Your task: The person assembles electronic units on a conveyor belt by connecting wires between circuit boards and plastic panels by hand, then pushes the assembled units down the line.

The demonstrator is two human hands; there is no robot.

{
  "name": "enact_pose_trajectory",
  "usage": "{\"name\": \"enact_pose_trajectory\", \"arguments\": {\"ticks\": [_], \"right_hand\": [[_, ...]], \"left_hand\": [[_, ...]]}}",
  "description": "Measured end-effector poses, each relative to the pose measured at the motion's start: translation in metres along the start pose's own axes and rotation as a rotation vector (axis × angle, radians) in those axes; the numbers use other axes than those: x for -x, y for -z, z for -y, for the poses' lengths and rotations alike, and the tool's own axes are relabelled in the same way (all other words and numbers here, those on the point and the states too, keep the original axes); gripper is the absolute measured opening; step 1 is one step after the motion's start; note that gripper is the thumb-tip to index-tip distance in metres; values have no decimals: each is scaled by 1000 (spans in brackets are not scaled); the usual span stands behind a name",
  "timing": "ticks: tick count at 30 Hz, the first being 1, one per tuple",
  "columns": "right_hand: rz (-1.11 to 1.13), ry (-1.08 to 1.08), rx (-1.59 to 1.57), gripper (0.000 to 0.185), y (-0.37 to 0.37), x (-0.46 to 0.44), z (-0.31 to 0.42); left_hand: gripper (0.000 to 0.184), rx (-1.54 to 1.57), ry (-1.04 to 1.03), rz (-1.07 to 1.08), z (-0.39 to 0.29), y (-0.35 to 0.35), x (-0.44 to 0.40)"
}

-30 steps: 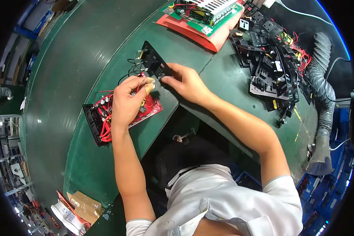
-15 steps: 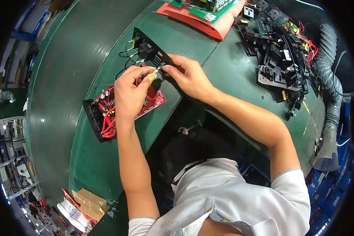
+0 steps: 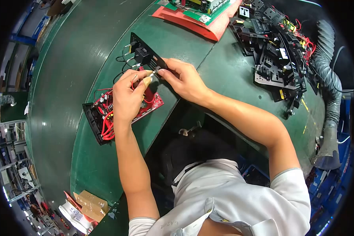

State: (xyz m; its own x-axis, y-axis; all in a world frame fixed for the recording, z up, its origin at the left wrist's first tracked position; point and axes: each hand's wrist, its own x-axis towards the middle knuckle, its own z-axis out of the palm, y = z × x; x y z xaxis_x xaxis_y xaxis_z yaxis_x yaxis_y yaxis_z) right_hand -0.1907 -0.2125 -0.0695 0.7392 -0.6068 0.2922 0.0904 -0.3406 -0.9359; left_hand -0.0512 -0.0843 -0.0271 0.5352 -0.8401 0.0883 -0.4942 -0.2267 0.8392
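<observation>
My right hand [image 3: 183, 78] grips the lower right end of a black slotted panel [image 3: 135, 39], thumb on the near side and fingers behind. A black socket block [image 3: 142, 55] and dark wires [image 3: 124, 59] with metal terminals are fixed to the panel. My left hand [image 3: 128, 92], with yellowish covers on its fingertips, pinches a wire terminal [image 3: 153, 73] against the panel's end. A red wire [image 3: 133, 83] loops by those fingers. Below the left hand lies a red circuit board [image 3: 155, 103] with thick red cables [image 3: 107, 128], joined to a black end plate [image 3: 92, 124]; my wrist hides part of it.
A pile of black panels [image 3: 277, 59] with wires covers the right side of the green bench [image 3: 208, 70]. Green circuit boards rest on a pink-red sheet [image 3: 202, 29] at the top. A grey flexible duct [image 3: 328, 74] stands far right, a cardboard box [image 3: 91, 204] lower left.
Both hands and the black panel have shifted slightly down and left in view. The pinch on the terminal and the hold on the panel look the same.
</observation>
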Motion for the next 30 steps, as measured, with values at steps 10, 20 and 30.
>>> {"name": "enact_pose_trajectory", "arguments": {"ticks": [10,20,30], "right_hand": [[-24,86,77,31,1,1,2],[-44,159,133,37,0,3,8],[-33,174,139,39,0,3,6]], "left_hand": [[21,-34,-24,-3,-3,-1,1],[21,-42,-46,-26,0,-3,0],[21,-92,-44,-39,-3,-2,2]]}}
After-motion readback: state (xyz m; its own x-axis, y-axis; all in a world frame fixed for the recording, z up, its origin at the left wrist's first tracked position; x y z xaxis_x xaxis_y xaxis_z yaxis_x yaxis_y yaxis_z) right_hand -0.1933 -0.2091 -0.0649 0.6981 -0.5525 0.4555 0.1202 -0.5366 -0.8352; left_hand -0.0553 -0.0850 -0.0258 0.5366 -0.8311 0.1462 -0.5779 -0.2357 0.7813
